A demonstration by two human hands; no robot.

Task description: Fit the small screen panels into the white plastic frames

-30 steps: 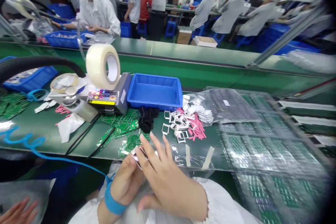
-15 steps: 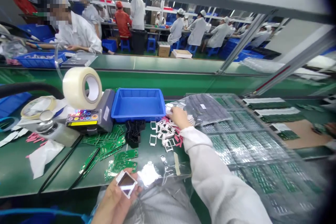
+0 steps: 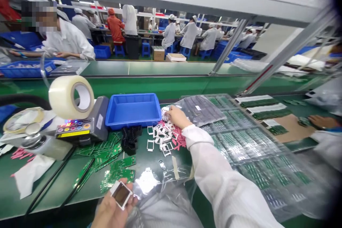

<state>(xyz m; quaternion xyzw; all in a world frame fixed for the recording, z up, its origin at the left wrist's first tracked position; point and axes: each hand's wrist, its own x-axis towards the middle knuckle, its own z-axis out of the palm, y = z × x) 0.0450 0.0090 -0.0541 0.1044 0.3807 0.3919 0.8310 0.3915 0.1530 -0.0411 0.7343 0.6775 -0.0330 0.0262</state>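
L hand near, grasping white frame w/ fingers, just above green PCBs. R hand farther, on frame pile beside blue tray; can't tell if gripping.

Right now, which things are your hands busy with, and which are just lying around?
Being used: the left hand holding a white rectangular frame; the right hand touching a heap of small white frames.
Lying about: a clear tape roll, a blue plastic tray, green circuit boards.
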